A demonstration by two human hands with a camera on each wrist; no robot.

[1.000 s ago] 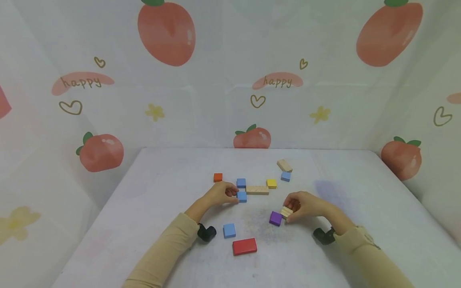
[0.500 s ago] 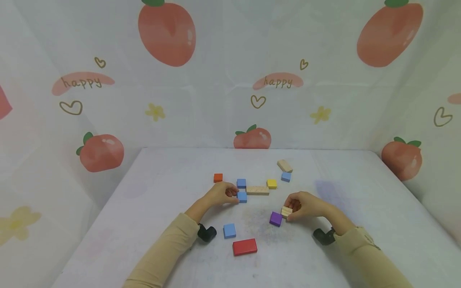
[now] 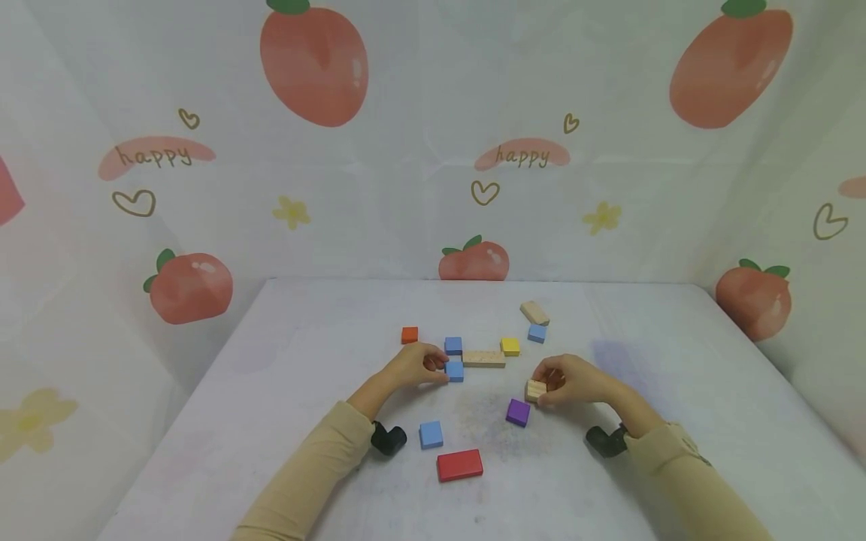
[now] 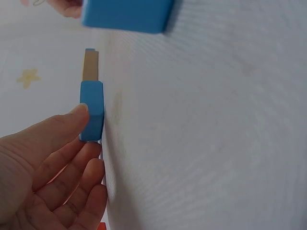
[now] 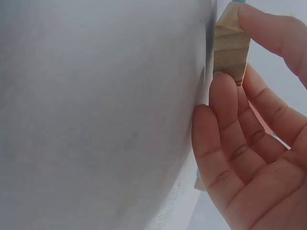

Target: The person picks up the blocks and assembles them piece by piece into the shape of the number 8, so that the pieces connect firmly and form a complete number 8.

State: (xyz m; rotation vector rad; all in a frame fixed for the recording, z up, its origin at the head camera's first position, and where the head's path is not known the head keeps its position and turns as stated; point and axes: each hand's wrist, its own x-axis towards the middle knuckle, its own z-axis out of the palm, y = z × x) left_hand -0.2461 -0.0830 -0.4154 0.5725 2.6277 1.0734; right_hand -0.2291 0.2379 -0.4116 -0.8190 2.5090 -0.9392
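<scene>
In the head view, my left hand (image 3: 413,366) rests at a light blue block (image 3: 455,372). The left wrist view shows its thumb on that blue block (image 4: 92,112) and fingertips against the block's near end. A darker blue block (image 3: 453,346) lies just behind it, and a long plain wood block (image 3: 483,359) extends rightward beside the pair. My right hand (image 3: 573,378) pinches a small natural wood block (image 3: 536,391) between thumb and fingers; its grain shows on the wood block (image 5: 231,50) in the right wrist view. A purple block (image 3: 518,412) lies just in front, apart from it.
A yellow block (image 3: 510,346) sits by the long block's right end. Farther back are a blue block (image 3: 537,333) and a wood block (image 3: 534,312). An orange-red block (image 3: 409,335) lies behind my left hand. Nearer are a blue block (image 3: 431,435) and a red block (image 3: 460,465).
My right hand has shifted the small wood block slightly away from me and to the left, opening a gap from the purple block. The left hand has stayed in place.
</scene>
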